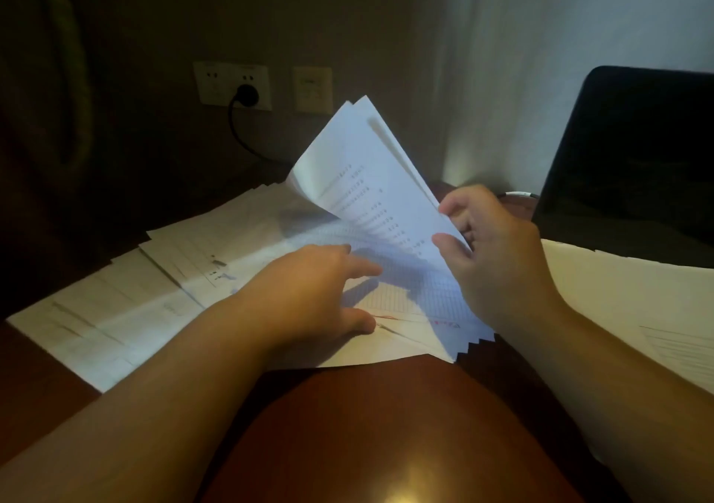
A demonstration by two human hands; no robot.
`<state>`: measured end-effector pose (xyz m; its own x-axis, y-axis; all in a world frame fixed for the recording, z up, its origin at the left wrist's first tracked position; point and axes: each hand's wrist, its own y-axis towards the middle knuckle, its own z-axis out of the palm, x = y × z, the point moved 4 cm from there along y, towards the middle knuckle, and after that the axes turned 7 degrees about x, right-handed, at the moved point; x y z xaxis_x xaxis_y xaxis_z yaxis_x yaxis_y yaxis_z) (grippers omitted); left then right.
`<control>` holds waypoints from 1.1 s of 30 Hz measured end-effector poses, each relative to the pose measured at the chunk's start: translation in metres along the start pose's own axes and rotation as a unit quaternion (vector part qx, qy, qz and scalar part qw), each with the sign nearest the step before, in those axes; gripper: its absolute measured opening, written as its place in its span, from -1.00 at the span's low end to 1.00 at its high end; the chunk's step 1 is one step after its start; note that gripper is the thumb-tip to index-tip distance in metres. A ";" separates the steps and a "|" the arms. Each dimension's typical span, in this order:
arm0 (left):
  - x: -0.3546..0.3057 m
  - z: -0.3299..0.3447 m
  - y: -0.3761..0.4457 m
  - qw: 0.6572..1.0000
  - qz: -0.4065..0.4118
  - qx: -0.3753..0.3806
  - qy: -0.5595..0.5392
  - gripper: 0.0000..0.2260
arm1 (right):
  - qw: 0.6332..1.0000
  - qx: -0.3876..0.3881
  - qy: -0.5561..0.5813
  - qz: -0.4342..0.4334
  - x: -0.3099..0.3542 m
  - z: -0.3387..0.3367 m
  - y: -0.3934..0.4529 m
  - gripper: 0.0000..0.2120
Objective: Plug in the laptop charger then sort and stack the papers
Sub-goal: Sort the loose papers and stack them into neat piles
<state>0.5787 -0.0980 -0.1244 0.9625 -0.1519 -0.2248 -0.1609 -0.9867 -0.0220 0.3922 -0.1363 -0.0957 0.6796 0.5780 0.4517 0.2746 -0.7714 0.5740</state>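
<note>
Desk nearest: reddish wood, glossy. On it, loose papers lay fanned across the left and centre. Left hand rested flat on them, fingers straight and spread, index reaching under the raised sheets. Right hand pinched a sheaf by its lower right edge, thumb in front, fingers curled behind; sheaf tilted up off the spread. More sheets at right. Laptop stood beyond, screen dark. On the far wall, plug sat in the socket, cable hanging down.

Two hands, one laptop, two wall plates, many papers.
</note>
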 end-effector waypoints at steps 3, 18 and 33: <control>-0.001 -0.004 -0.001 1.000 0.007 -0.018 -0.001 -0.44 | 1.000 0.004 -0.013 -0.025 0.002 0.000 -0.001 -0.77; -0.005 -0.009 -0.005 0.994 0.112 0.000 -0.007 -0.67 | 0.983 0.179 0.000 -0.035 0.004 0.018 -0.005 -0.77; 0.006 -0.028 -0.001 0.988 0.021 -0.154 0.011 -0.81 | 0.963 0.247 -0.028 -0.105 0.011 0.023 -0.007 -0.85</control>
<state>0.5905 -0.0999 -0.0988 0.9613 -0.1915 -0.1980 -0.1304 -0.9495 0.2852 0.4136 -0.1306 -0.1109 0.6055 0.7304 0.3161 0.6910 -0.6795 0.2466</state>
